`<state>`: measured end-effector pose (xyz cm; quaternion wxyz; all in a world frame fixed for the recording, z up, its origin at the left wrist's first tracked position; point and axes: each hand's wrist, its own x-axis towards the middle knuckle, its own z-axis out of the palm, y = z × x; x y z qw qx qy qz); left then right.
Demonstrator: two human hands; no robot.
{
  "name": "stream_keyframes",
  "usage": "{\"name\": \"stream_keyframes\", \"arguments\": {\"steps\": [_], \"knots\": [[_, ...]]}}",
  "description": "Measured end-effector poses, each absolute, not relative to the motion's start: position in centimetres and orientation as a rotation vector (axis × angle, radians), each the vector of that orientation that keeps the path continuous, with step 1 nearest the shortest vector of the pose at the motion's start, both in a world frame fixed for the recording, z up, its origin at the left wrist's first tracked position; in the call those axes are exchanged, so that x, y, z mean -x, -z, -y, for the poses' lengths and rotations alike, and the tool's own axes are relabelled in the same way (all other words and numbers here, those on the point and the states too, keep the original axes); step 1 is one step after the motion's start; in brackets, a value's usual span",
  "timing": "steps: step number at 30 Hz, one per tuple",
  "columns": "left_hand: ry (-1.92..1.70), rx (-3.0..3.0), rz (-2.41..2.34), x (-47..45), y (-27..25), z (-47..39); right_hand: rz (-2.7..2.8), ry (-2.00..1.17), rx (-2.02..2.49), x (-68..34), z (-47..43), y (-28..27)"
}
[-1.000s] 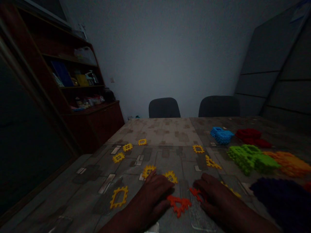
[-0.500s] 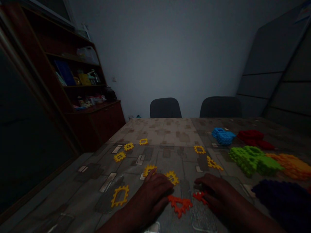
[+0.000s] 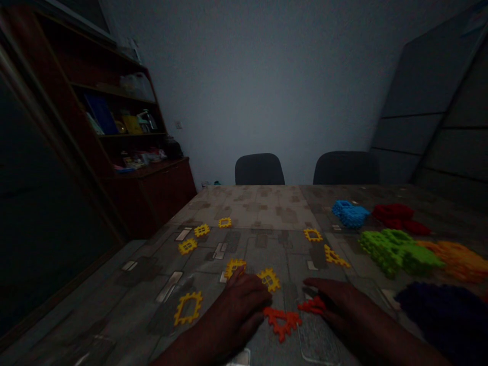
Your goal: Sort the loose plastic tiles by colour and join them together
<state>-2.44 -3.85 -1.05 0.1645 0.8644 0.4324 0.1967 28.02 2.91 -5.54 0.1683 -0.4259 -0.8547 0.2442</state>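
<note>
My left hand (image 3: 242, 305) rests palm down on the table, its thumb and forefinger closed at the left corner of a red-orange triangular building piece (image 3: 287, 320) with notched edges. Its outer finger reaches over a yellow window-shaped piece (image 3: 233, 267). Another yellow window piece (image 3: 269, 279) lies just beyond the fingertips. On the other side, my right hand (image 3: 337, 300) grips a second red-orange piece (image 3: 313, 305), seen nearly edge-on and partly covered by the fingers. A small gap separates the two red-orange pieces.
Yellow square frames (image 3: 188, 308) and window pieces lie spread leftward. A yellow frame (image 3: 313, 235) and yellow triangle (image 3: 335, 256) lie ahead of my right hand. Piles of blue (image 3: 349, 214), red (image 3: 398, 217), green (image 3: 400, 251), orange (image 3: 459, 260) and dark purple (image 3: 444, 320) pieces line the right side.
My right hand has shifted slightly, and the red-orange piece in it has tilted and moved a little left, towards the triangle. My left hand stays almost still.
</note>
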Motion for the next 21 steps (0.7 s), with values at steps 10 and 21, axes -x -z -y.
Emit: {"name": "stream_keyframes", "arguments": {"steps": [10,21], "knots": [[-0.564,-2.472,-1.249,2.6,0.8,3.9,2.264,-0.741,1.143,-27.2,-2.9,2.6],[-0.646,-2.513,-1.352,3.3,0.1,3.9,2.275,-1.032,1.136,-26.2,-1.5,0.0]]}}
